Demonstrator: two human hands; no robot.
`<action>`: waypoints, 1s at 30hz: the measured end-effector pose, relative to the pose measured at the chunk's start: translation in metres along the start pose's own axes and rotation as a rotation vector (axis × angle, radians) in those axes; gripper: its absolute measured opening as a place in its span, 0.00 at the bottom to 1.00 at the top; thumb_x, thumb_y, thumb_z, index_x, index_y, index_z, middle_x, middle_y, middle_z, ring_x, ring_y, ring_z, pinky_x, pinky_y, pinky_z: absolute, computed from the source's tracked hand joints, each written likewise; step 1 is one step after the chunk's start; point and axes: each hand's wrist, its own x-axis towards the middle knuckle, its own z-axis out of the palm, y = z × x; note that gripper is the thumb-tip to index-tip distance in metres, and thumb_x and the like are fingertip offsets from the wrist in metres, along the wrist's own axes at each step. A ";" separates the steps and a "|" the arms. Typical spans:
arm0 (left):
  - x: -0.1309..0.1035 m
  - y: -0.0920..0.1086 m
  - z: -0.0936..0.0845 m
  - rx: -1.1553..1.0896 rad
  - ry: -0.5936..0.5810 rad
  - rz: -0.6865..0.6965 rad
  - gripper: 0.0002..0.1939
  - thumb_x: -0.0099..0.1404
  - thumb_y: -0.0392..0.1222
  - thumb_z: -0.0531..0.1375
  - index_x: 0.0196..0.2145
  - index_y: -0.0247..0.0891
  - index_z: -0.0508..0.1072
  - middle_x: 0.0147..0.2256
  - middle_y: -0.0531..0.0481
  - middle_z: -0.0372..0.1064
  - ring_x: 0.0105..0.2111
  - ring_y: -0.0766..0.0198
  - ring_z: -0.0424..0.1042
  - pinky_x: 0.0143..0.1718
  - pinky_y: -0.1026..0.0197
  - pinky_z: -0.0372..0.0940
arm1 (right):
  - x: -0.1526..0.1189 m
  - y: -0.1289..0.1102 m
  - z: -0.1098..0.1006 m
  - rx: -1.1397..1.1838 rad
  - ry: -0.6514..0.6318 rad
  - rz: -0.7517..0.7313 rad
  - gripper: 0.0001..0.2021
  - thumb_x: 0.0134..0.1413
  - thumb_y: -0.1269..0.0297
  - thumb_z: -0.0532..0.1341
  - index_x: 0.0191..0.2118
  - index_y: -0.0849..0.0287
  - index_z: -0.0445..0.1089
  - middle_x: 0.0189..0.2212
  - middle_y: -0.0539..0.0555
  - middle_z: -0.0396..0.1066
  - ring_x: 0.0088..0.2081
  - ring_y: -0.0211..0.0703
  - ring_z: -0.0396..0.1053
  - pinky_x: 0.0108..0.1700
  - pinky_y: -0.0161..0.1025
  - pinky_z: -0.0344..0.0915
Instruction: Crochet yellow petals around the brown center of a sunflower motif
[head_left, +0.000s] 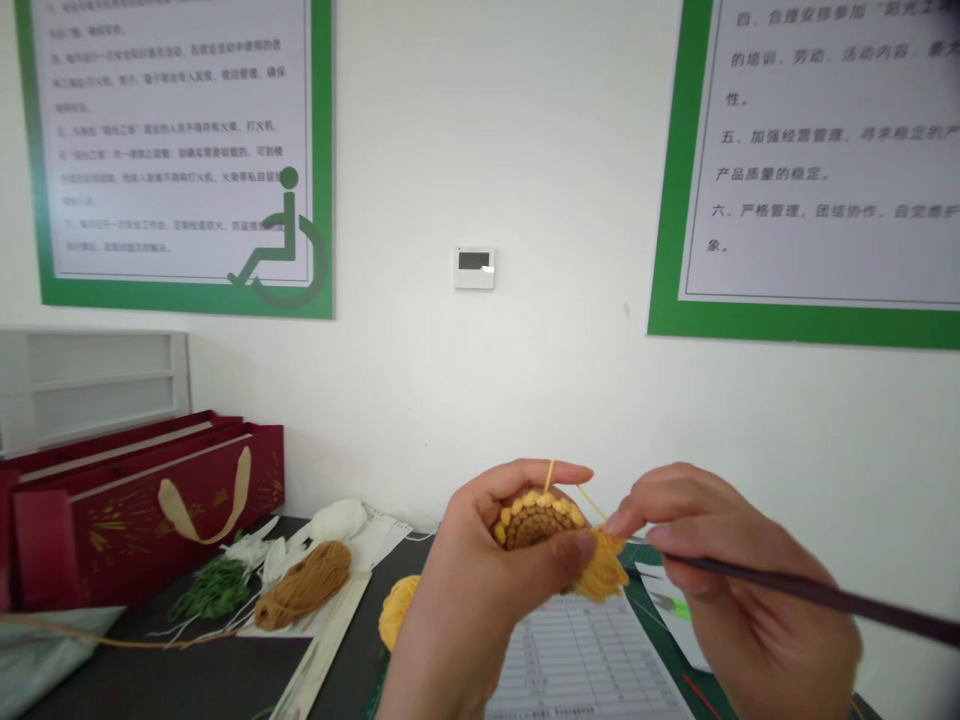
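Head view: left hand (476,575) pinches a round crocheted piece, brown centre, yellow petal edging (538,523), thumb on near side; thin yellow yarn strand (551,476) passes over its index finger. Right hand (750,585) pinches a slim dark-handled crochet hook (810,588), fingertips right by the piece's right edge; can't tell if hook tip is in a stitch. Piece held above white grid-printed paper sheet (592,650). Left: round yellow yarn ball (396,608), brown yarn skein (304,587), green yarn bundle (212,590). Far left: dark-red paper gift bags (112,545).
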 end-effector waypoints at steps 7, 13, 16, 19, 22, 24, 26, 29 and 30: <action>-0.007 0.003 0.010 -0.143 0.087 0.041 0.24 0.43 0.33 0.80 0.40 0.37 0.85 0.25 0.53 0.75 0.25 0.70 0.68 0.29 0.69 0.64 | -0.006 0.004 0.011 -0.324 0.102 -0.155 0.18 0.52 0.80 0.67 0.46 0.53 0.73 0.42 0.52 0.77 0.43 0.46 0.74 0.41 0.50 0.75; -0.006 -0.003 0.024 -0.333 0.113 -0.043 0.27 0.39 0.34 0.81 0.40 0.34 0.85 0.25 0.50 0.77 0.25 0.68 0.71 0.31 0.67 0.67 | -0.011 0.016 0.030 -0.459 0.357 -0.315 0.17 0.49 0.85 0.64 0.38 0.53 0.73 0.39 0.52 0.72 0.41 0.47 0.73 0.36 0.49 0.77; -0.005 -0.006 0.028 -0.176 0.169 0.075 0.24 0.45 0.35 0.78 0.42 0.38 0.85 0.26 0.52 0.76 0.25 0.68 0.69 0.29 0.66 0.66 | -0.008 0.006 0.033 -0.674 0.345 -0.347 0.15 0.49 0.82 0.66 0.38 0.55 0.73 0.37 0.53 0.69 0.37 0.45 0.70 0.35 0.46 0.72; -0.006 -0.005 0.024 0.129 0.271 0.274 0.17 0.50 0.33 0.75 0.40 0.41 0.86 0.28 0.52 0.77 0.26 0.66 0.68 0.28 0.66 0.64 | -0.007 -0.008 0.030 -0.622 0.273 -0.162 0.12 0.53 0.78 0.64 0.41 0.56 0.73 0.35 0.53 0.69 0.37 0.44 0.68 0.38 0.45 0.67; -0.006 -0.003 0.017 0.209 0.268 0.283 0.13 0.51 0.34 0.74 0.37 0.41 0.86 0.29 0.50 0.77 0.26 0.65 0.68 0.27 0.64 0.63 | -0.008 -0.014 0.022 -0.337 0.318 0.080 0.06 0.61 0.73 0.62 0.41 0.56 0.72 0.33 0.52 0.72 0.35 0.42 0.69 0.38 0.42 0.65; -0.005 -0.002 0.013 0.131 0.183 0.193 0.13 0.51 0.35 0.75 0.37 0.40 0.86 0.27 0.51 0.75 0.25 0.66 0.67 0.26 0.65 0.62 | -0.006 -0.012 0.019 -0.079 0.386 0.313 0.04 0.67 0.68 0.60 0.38 0.55 0.72 0.30 0.51 0.70 0.32 0.39 0.67 0.34 0.39 0.64; -0.004 -0.001 0.011 0.033 0.120 0.122 0.14 0.49 0.35 0.76 0.36 0.39 0.86 0.24 0.53 0.72 0.23 0.68 0.64 0.25 0.66 0.60 | -0.003 -0.007 0.019 0.224 0.375 0.531 0.10 0.69 0.61 0.59 0.33 0.55 0.70 0.27 0.49 0.67 0.29 0.37 0.65 0.32 0.36 0.63; -0.003 -0.001 0.011 -0.089 0.103 0.100 0.13 0.48 0.34 0.77 0.34 0.38 0.86 0.22 0.54 0.71 0.23 0.70 0.64 0.25 0.69 0.60 | 0.001 0.002 0.027 0.583 0.292 0.700 0.14 0.67 0.54 0.61 0.31 0.54 0.65 0.25 0.48 0.64 0.29 0.38 0.64 0.32 0.36 0.65; -0.003 -0.001 0.011 -0.116 0.102 0.099 0.14 0.47 0.34 0.78 0.34 0.39 0.86 0.23 0.54 0.72 0.23 0.70 0.65 0.25 0.69 0.60 | 0.001 0.003 0.031 0.625 0.290 0.699 0.14 0.66 0.53 0.61 0.32 0.54 0.65 0.26 0.48 0.65 0.30 0.39 0.64 0.32 0.37 0.65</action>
